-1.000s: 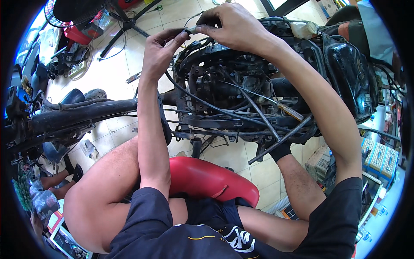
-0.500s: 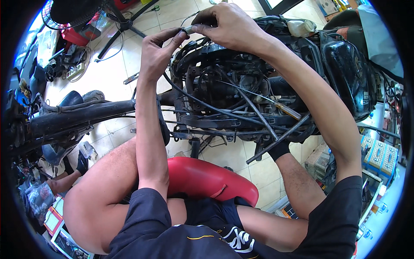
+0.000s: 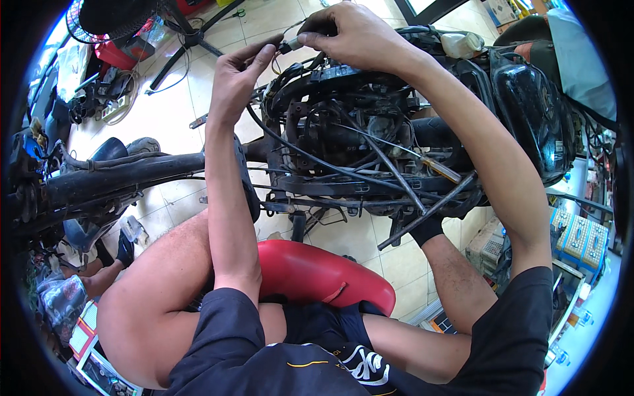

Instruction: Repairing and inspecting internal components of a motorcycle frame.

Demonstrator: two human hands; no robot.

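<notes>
Above the far side of a stripped motorcycle frame (image 3: 317,181), both my hands meet at a small wire connector (image 3: 286,47), black on the left and pale grey on the right. My left hand (image 3: 236,78) pinches its black end between thumb and finger. Thumb and bent fingers of my right hand (image 3: 343,34) close on the pale end. Thin wires hang from the connector beside my left fingertips. Across the frame lie a screwdriver (image 3: 441,169) with an amber handle and a metal T-bar wrench (image 3: 426,214).
A red seat (image 3: 317,267) lies between my legs. The black fuel tank (image 3: 528,119) is at the right, near a small translucent bottle (image 3: 462,44). A fan (image 3: 109,16) on a stand occupies the far left. Another person's foot (image 3: 125,249) shows at the left.
My left hand has shifted slightly left and its thumb has lifted, so more of the connector and its wires shows. My right hand has moved a little to the right.
</notes>
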